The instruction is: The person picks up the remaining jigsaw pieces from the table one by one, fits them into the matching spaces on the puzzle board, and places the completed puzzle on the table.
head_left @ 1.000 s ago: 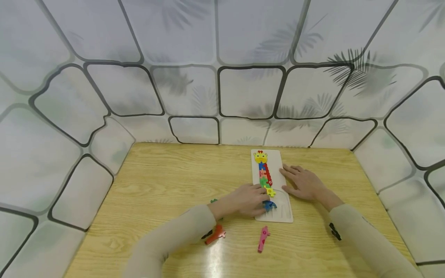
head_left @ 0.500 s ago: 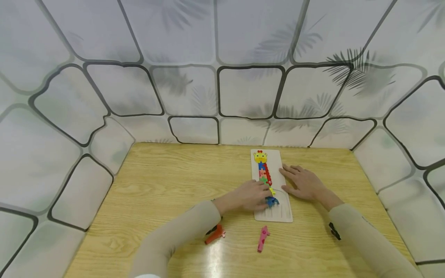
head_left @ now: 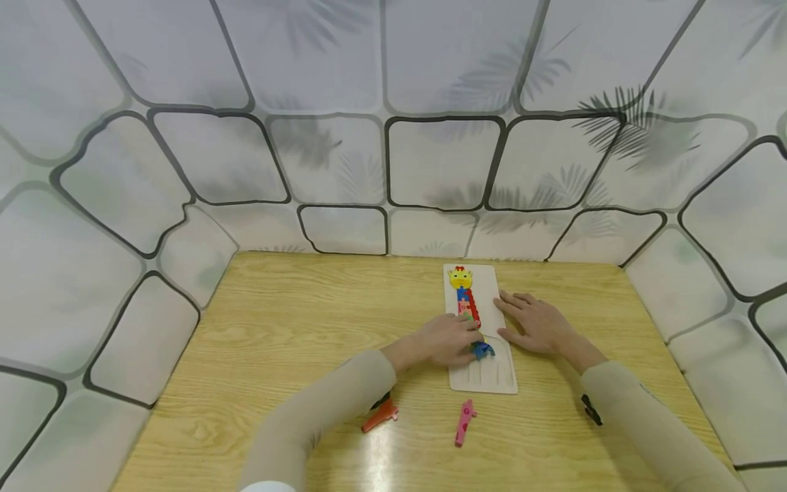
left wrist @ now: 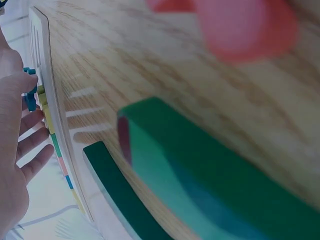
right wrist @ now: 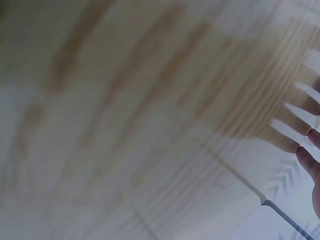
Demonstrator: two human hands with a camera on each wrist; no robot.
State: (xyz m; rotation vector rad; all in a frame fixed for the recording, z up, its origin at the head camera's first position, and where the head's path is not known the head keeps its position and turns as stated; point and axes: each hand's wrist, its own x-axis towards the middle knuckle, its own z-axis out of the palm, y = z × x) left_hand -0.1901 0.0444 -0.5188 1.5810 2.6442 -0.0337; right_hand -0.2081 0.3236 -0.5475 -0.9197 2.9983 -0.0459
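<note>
Head view: a white giraffe puzzle board (head_left: 499, 287) lies on the wooden worktop (head_left: 295, 328), long axis running from 12 to 6 o'clock, with the yellow giraffe head (head_left: 460, 277) at its 12 o'clock end and a column of coloured pieces below it. The left hand (head_left: 447, 340) sits at the board's 9 o'clock edge, its fingers curled round a blue puzzle piece (head_left: 482, 351) that rests on the board below the coloured column. The right hand (head_left: 536, 323) lies flat at the board's 3 o'clock edge, fingers spread and straight, pressing the board and the worktop and holding nothing. On the worktop at 6 o'clock from the board lies a pink piece (head_left: 465, 422); an orange-red piece (head_left: 380, 415) lies at about 8 o'clock, beside the left sleeve.

Left wrist view: the left hand (left wrist: 12, 150) shows at the 9 o'clock edge, fingertips pinching the blue puzzle piece (left wrist: 30, 92) against the puzzle board (left wrist: 55, 115), seen edge-on. A green piece (left wrist: 200, 175) lies close to the lens on the worktop, with a blurred pink one (left wrist: 245, 25) at 1 o'clock.

Right wrist view: very blurred; straight, spread fingers (right wrist: 305, 107) of the right hand show at 3 o'clock on the worktop (right wrist: 125, 100).
</note>
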